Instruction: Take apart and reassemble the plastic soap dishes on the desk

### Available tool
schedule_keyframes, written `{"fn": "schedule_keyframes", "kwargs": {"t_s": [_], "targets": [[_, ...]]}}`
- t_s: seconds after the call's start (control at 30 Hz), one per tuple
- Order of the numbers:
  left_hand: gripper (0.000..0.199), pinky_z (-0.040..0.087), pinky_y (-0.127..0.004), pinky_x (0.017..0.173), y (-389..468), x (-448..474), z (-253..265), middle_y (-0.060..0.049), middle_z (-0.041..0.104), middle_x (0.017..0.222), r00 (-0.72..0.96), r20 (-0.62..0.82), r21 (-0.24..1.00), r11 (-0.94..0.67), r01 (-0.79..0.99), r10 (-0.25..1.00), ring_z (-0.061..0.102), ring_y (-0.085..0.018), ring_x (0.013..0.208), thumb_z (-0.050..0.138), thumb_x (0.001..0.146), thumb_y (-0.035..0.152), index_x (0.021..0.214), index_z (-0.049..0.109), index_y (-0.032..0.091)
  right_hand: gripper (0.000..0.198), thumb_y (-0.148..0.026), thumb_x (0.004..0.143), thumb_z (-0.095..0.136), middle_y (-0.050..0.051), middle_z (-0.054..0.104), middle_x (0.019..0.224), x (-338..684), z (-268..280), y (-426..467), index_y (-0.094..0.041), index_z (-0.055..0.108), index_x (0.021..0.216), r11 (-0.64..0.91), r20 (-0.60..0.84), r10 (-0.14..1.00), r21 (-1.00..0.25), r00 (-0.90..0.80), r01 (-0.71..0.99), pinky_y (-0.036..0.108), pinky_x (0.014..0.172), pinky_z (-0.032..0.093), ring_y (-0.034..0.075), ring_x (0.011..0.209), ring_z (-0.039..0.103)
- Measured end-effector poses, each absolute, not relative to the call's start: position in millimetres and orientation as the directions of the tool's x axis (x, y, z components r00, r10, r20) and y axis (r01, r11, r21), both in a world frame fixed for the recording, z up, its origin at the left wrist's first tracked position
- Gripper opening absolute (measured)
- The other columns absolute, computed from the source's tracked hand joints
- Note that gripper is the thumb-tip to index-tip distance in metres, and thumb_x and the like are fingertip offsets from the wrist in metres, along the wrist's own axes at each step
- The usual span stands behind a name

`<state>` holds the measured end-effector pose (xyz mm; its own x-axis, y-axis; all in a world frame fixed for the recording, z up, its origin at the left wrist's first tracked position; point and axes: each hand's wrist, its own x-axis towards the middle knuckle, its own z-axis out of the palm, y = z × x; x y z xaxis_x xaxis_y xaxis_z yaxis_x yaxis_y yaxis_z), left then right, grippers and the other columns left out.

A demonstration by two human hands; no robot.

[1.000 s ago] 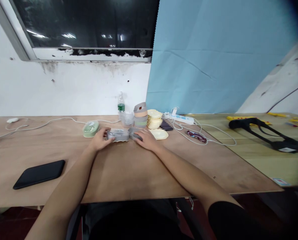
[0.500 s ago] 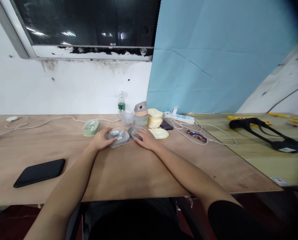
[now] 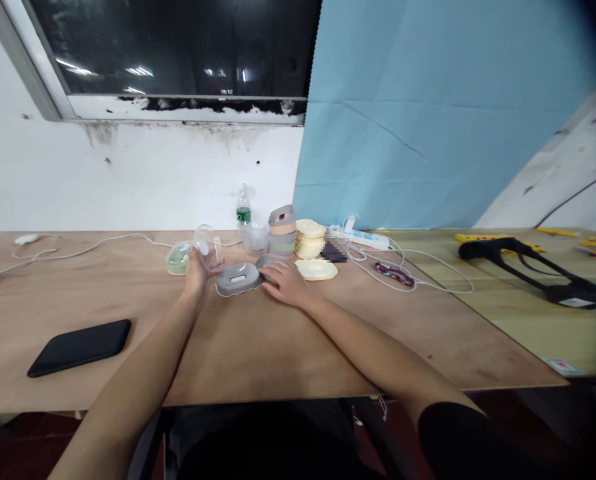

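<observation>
My left hand (image 3: 195,272) is closed around a clear plastic cover (image 3: 215,248), tilted up off the table. Below and right of it sits a grey oval soap-dish tray (image 3: 238,280) with a pale slot, on a cream base. My right hand (image 3: 287,283) has its fingers curled over a second grey piece (image 3: 265,261), mostly hidden by them. Just left of my left hand stands a green dish with a clear cover (image 3: 177,260). A loose cream base (image 3: 317,269) lies to the right of my right hand.
Behind stand nested clear covers (image 3: 255,239), stacked grey, peach and green trays (image 3: 282,233), stacked cream bases (image 3: 309,240) and a bottle (image 3: 243,207). A black phone-like slab (image 3: 79,347) lies front left. Cables run from a power strip (image 3: 368,239); a black frame (image 3: 533,270) is far right.
My left hand has lifted the clear cover off the grey tray, up and to the left, uncovering the slot. My right hand has barely moved on the second grey piece.
</observation>
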<state>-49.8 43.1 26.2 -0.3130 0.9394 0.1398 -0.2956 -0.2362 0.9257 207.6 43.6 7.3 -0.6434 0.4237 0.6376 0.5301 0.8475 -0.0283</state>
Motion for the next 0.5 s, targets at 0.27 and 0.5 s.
{"fn": "schedule_keyframes", "kwargs": {"t_s": [0.27,0.5], "targets": [[0.072,0.056,-0.04,0.063,25,-22,32,-0.015,0.047,0.139,-0.037,0.192,0.884,-0.189,-0.428,0.981,0.067,-0.029,0.092,0.026,0.084,0.075,0.135,0.037,0.025,0.041,-0.039,0.09,0.052,0.013,0.058,0.122,168,41,30,-0.018,0.053,0.125,0.883,0.718,0.33,-0.006,-0.613,0.469,0.038,0.095,0.043,0.023,0.113,0.052],[0.079,0.052,-0.044,0.079,31,-31,27,-0.015,0.059,0.127,-0.043,0.266,0.897,-0.264,-0.354,0.963,0.063,-0.03,0.104,0.022,0.081,0.079,0.135,0.038,0.023,0.024,-0.024,0.096,0.039,0.006,0.066,0.096,136,59,36,-0.02,0.062,0.102,0.917,0.609,0.246,0.107,-0.755,0.385,0.03,0.082,0.045,0.017,0.091,0.059]]}}
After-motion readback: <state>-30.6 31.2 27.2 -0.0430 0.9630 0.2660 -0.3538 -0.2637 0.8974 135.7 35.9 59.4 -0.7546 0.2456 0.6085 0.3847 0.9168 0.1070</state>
